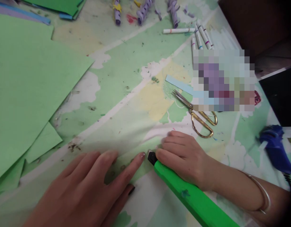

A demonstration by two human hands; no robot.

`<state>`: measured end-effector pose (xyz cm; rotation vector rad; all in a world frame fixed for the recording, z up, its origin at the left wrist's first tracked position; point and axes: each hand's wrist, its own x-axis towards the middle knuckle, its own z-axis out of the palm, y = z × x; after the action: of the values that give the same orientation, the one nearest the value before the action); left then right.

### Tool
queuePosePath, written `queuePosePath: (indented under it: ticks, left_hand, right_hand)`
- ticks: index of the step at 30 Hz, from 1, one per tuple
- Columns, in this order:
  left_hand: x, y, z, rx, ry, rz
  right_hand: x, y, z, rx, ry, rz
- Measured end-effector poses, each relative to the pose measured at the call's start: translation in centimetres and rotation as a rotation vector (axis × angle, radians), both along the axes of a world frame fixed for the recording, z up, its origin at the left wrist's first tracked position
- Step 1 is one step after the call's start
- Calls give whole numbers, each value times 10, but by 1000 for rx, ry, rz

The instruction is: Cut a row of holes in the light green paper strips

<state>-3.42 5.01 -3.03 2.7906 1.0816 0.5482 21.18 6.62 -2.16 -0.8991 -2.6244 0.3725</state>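
1. Green bar (193, 198) sits against the right hand (185, 157), which is nearer; long axis runs lower right to upper left, black tip aimed at the left hand (88, 179), index fingertip just beside it, apart.
2. Left fingers spread, nothing visible in them. Right fingers curled; can't tell if they pinch the bar.
3. Count on surface (107, 132): 1 bar, 1 scissors (191, 106), 3 purple rolls (145, 12), at least 5 markers (178, 30).

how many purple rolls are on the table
3 visible, along the picture's top edge: left roll with yellow on it, middle roll, and right roll near a white marker. The pixelated patch may hide more.
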Motion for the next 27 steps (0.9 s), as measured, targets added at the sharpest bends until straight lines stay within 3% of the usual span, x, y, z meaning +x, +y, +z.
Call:
queuePosePath:
  ticks: [3, 10, 16, 21, 27]
  left_hand:
    - [-1, -1, -1, 22, 71, -33]
    - [-1, -3, -2, 9, 27, -1]
    - [1, -2, -3, 12, 56, 6]
    - [2, -11, -2, 49, 62, 112]
    - [3, -19, 1, -92, -17, 1]
  right_hand:
    - [0, -1, -3, -11, 8, -15]
    - [1, -4, -8, -6, 32, -49]
    - [-4, -3, -2, 4, -1, -51]
    - [-6, 0, 4, 106, -103, -71]
    - [-3, 4, 3, 144, -136, -40]
